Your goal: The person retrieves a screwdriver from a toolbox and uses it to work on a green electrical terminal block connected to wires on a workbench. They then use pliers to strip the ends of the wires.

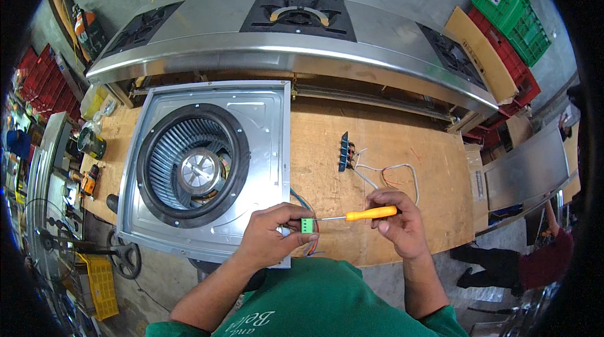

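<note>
Pinched in the fingers of my left hand is a small green terminal block with a row of dark openings. My right hand is closed around a screwdriver with a yellow handle; its thin shaft points left, and the tip meets the terminal block. Coloured wires hang by the block near the table edge. Left of my hands lies a square metal fan unit with a round black ring and a finned blower wheel inside.
On the wooden table lies a black switch panel with loose grey and orange wires. A long steel stove with burners spans the far side. An orange cordless drill sits at left. At right, green crates are stacked and another person stands.
</note>
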{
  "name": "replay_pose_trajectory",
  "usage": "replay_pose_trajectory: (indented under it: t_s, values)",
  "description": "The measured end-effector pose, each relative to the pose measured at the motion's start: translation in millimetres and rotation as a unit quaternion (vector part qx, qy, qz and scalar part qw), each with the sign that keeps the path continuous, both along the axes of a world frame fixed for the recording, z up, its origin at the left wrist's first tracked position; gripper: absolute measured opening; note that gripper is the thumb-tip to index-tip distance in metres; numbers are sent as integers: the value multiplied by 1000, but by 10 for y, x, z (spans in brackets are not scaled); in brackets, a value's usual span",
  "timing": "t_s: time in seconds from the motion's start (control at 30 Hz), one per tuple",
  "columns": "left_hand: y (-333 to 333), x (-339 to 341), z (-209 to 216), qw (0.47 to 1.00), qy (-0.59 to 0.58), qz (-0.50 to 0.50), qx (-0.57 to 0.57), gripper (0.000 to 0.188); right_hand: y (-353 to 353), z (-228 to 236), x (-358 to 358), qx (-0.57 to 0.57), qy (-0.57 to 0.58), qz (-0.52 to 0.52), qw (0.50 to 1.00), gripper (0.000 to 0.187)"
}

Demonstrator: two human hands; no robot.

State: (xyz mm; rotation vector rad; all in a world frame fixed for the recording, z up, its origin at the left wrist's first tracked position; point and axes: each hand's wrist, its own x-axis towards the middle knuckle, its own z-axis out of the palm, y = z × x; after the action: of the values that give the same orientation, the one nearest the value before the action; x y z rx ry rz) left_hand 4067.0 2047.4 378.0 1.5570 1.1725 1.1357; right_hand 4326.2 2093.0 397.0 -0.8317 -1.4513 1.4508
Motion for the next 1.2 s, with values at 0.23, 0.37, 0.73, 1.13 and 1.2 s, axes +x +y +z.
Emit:
replay_pose_trajectory:
  t_s: [0.23,0.37,0.73,1.13,1.2]
  values:
    - [8,-1,-33,1000,0,0,12,32,-12,-73,53,63,-72,-12,995,31]
    - [8,-7,-23,1000,4,4,5,33,-31,46,39,0,-66,-13,998,26]
    - [11,-3,-14,1000,9,4,-2,35,-11,-43,66,59,-61,17,996,26]
    - [11,0,-25,998,41,7,41,34,-30,200,111,-160,-190,31,968,25]
    - [13,-2,-21,1000,14,10,9,34,-20,196,106,-80,-194,33,977,20]
